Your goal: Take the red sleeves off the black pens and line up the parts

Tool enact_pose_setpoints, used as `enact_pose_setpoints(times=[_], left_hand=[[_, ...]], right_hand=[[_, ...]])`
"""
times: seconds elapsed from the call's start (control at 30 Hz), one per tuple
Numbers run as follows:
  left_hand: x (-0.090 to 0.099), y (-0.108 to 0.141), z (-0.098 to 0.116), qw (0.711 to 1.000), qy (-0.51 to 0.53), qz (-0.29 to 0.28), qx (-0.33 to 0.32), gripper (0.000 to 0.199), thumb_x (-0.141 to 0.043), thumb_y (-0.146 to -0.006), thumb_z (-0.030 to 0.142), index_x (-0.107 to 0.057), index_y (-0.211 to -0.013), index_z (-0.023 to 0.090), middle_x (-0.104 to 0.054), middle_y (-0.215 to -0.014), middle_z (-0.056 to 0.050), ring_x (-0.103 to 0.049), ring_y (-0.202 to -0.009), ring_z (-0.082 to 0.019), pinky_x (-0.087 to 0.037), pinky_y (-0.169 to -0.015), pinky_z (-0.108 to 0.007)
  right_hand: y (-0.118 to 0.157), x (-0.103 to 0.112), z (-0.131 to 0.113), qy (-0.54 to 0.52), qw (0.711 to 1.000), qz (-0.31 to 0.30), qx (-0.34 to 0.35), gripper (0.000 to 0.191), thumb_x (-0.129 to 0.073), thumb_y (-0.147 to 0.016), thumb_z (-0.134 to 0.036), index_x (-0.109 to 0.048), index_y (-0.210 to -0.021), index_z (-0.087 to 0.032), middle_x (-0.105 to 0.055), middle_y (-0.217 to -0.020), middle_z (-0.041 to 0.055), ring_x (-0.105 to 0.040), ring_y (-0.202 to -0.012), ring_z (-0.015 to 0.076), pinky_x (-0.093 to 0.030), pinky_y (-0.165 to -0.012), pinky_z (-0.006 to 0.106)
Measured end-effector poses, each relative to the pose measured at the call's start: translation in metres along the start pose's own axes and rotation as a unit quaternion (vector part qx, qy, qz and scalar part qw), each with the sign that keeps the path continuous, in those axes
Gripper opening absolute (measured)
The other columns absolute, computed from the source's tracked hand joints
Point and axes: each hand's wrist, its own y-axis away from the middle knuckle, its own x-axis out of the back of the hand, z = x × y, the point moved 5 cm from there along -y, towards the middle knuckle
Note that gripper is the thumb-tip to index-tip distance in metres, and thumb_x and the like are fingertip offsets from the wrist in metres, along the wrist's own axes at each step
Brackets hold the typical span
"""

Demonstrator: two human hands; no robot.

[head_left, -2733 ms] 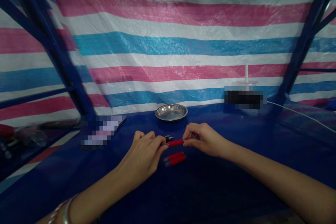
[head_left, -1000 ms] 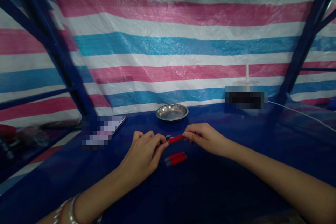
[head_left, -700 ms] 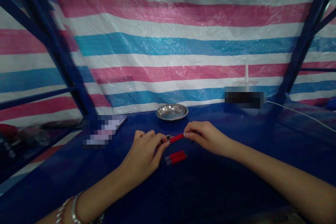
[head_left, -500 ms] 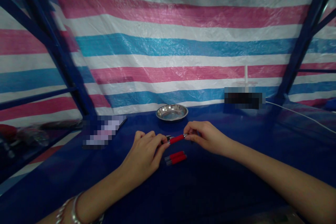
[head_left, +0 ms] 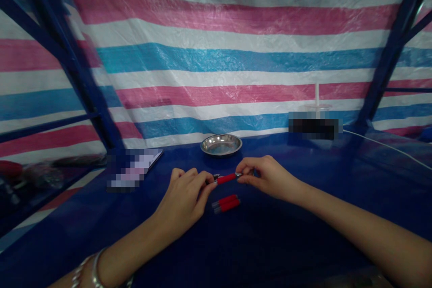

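Observation:
A red pen [head_left: 226,179] with a silver tip is held level between my two hands. My left hand [head_left: 189,191] pinches its left end, where a dark clip shows by the fingertips. At the other end, my right hand [head_left: 261,174] closes thumb and fingers around the silver tip. Just below, more red pen barrels [head_left: 227,204] lie side by side on the blue table, slightly blurred. Behind my hands stands a shallow round metal dish [head_left: 221,145]; I see nothing in it.
On the left of the blue table [head_left: 276,238] lies a blurred-out flat device [head_left: 140,166]. At the back right stand a cup with a straw [head_left: 316,99] and a pixelated dark object [head_left: 313,128], with a white cable [head_left: 388,144] beside it. Striped sheeting [head_left: 236,63] hangs behind.
Both hands stay nearly in place on the pen. My right fingers have shifted slightly at its tip, and more of the silver tip shows.

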Motion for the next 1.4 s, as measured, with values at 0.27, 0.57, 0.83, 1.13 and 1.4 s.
enact_pose_setpoints(times=[0.27, 0.57, 0.83, 1.13, 1.4], left_hand=[[-0.001, 0.001, 0.0, 1.0, 0.007, -0.001, -0.006, 0.014, -0.037, -0.086, 0.021, -0.051, -0.084, 0.018, -0.054, -0.072, -0.001, -0.047, -0.065, -0.017, -0.025, -0.063, -0.033], [-0.002, 0.001, 0.001, 1.0, 0.008, -0.028, 0.003, 0.016, -0.034, -0.088, 0.02, -0.05, -0.085, 0.017, -0.054, -0.073, -0.001, -0.048, -0.067, -0.018, -0.026, -0.065, -0.033], [-0.005, 0.0, -0.004, 0.996, -0.056, -0.065, 0.028, 0.016, -0.037, -0.087, 0.02, -0.052, -0.083, 0.017, -0.055, -0.073, -0.003, -0.049, -0.07, -0.021, -0.025, -0.063, -0.034], [-0.008, -0.002, 0.0, 0.985, -0.113, -0.128, 0.011, 0.014, -0.041, -0.085, 0.017, -0.054, -0.079, 0.015, -0.055, -0.071, -0.005, -0.049, -0.071, -0.023, -0.025, -0.062, -0.035], [-0.008, 0.001, 0.0, 0.989, -0.084, -0.123, 0.003, 0.01, -0.044, -0.083, 0.018, -0.053, -0.08, 0.017, -0.055, -0.074, -0.003, -0.048, -0.076, -0.023, -0.024, -0.063, -0.034]], right_hand=[[-0.003, -0.006, 0.007, -0.139, 0.989, -0.019, -0.048, 0.014, -0.053, -0.074, -0.026, -0.058, -0.078, -0.014, -0.065, -0.073, 0.0043, -0.059, -0.061, 0.011, -0.045, -0.059, 0.023], [-0.004, -0.006, 0.009, -0.197, 0.978, -0.006, -0.068, 0.011, -0.057, -0.07, -0.023, -0.056, -0.074, -0.013, -0.062, -0.063, 0.0023, -0.058, -0.059, 0.0109, -0.045, -0.057, 0.023], [-0.004, 0.009, 0.007, 0.009, 0.998, 0.069, -0.001, 0.009, -0.053, -0.074, -0.018, -0.06, -0.078, -0.015, -0.065, -0.076, 0.0029, -0.058, -0.068, 0.0117, -0.043, -0.064, 0.024], [-0.004, 0.005, 0.011, 0.113, 0.992, 0.05, 0.019, 0.013, -0.051, -0.076, -0.018, -0.061, -0.083, -0.017, -0.06, -0.078, 0.0037, -0.054, -0.071, 0.0119, -0.04, -0.067, 0.025], [-0.004, -0.003, 0.013, 0.211, 0.976, -0.02, 0.055, 0.009, -0.048, -0.079, -0.017, -0.057, -0.081, -0.016, -0.059, -0.084, 0.0053, -0.045, -0.086, 0.0167, -0.033, -0.075, 0.031]])
